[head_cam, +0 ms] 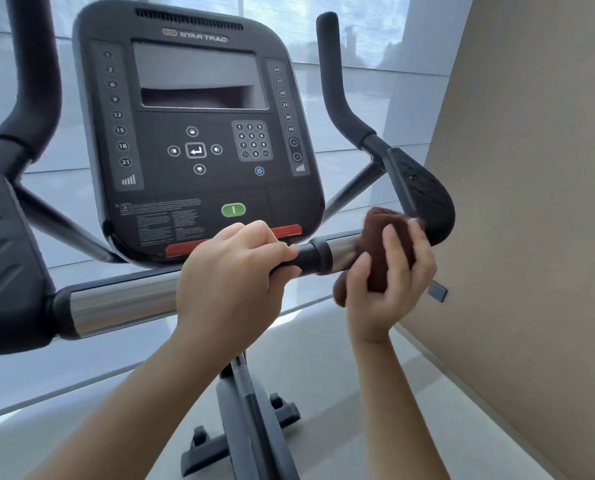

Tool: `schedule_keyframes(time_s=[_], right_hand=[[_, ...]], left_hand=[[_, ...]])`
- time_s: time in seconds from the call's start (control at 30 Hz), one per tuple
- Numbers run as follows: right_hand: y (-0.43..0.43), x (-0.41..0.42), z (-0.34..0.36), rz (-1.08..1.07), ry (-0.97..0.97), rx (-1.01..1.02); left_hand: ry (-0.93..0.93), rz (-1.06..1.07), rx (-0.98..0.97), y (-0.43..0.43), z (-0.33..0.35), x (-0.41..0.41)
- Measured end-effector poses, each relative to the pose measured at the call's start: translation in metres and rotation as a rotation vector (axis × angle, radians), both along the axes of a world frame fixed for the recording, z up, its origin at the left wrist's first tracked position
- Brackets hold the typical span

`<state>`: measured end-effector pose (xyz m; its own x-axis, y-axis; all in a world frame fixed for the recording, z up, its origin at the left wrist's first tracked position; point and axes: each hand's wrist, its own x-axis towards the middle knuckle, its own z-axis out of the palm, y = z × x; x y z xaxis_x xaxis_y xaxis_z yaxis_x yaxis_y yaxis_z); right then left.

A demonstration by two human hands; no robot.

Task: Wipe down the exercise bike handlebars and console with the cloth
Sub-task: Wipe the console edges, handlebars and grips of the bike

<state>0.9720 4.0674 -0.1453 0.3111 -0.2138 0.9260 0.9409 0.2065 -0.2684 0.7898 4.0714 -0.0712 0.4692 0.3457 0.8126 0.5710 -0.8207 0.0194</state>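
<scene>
The dark console point(199, 133) with its keypad and green button fills the upper middle of the head view. Below it runs the horizontal handlebar point(123, 299), chrome with black sections. My left hand point(233, 282) grips the bar just under the console's lower edge. To its right, my right hand point(393, 282) holds a brown cloth point(382, 244) wrapped around the bar's chrome right section, beside the black elbow pad point(424, 199). The cloth hides that part of the bar.
Upright black grips rise at the left point(36, 74) and right point(334, 77) of the console. A beige wall point(531, 202) stands close on the right. The bike's post and base point(251, 420) stand on a pale floor, with a shaded window behind.
</scene>
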Motion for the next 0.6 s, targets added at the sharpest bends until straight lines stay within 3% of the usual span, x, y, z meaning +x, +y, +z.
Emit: schedule_keyframes(time_s=[0.2, 0.37, 0.6], right_hand=[[-0.01, 0.0, 0.009, -0.057, 0.148, -0.102], [-0.012, -0.062, 0.009, -0.025, 0.126, -0.157], [-0.041, -0.068, 0.029, -0.093, 0.115, -0.404]], left_hand=[[-0.007, -0.018, -0.026, 0.002, -0.001, -0.001], [-0.043, -0.069, -0.065, 0.002, -0.002, -0.001], [-0.127, -0.275, -0.216, -0.004, -0.001, -0.02]])
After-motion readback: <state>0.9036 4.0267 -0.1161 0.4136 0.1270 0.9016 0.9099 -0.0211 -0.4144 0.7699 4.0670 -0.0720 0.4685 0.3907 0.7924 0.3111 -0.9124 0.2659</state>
